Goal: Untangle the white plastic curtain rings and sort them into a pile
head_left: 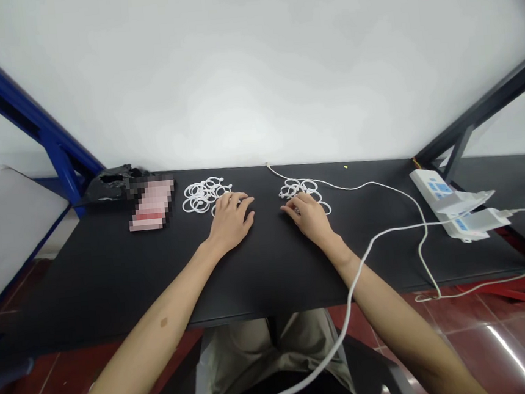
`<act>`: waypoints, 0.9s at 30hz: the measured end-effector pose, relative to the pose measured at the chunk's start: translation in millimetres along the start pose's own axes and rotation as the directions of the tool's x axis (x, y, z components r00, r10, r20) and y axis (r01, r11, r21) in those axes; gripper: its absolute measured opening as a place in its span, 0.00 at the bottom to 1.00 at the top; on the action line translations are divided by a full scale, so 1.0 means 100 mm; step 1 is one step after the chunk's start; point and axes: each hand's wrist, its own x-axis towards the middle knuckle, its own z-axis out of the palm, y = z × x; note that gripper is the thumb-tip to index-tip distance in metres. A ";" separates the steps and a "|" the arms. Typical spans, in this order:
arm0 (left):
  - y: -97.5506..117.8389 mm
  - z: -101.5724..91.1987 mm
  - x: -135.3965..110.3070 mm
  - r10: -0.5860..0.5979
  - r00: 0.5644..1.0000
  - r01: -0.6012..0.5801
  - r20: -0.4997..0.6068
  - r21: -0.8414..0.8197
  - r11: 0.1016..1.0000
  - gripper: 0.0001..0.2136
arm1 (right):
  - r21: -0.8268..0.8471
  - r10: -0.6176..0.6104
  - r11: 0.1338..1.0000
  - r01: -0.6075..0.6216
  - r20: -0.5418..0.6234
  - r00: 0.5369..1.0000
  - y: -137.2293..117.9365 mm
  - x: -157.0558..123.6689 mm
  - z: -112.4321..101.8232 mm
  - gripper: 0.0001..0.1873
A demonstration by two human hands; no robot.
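Two loose piles of thin white rings, each with a small knob, lie on the black table (pixel 269 270). My left hand (pixel 233 219) is at the right edge of the left pile (pixel 202 195), palm down with thumb and fingers apart. It covers part of a ring there, and nothing shows in its grasp. At the near side of the right pile (pixel 296 186), my right hand (pixel 310 217) has its fingers curled and its thumb close to the forefinger. Whatever lies under those fingertips is mostly hidden. Some rings show behind and to the right of this hand.
A blurred pink packet (pixel 153 205) and a crumpled black plastic bag (pixel 112 184) lie at the left. On the right is a white power strip (pixel 441 196) with plugged-in adapters. A white cable (pixel 376 236) crosses above my right forearm. A pale wall (pixel 251 69) stands behind.
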 end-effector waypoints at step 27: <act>0.27 -0.07 0.01 -0.184 0.982 0.159 -0.044 -0.338 0.928 0.13 | 0.612 0.092 0.788 -0.066 -0.010 0.996 -0.64 0.10 -0.06 0.16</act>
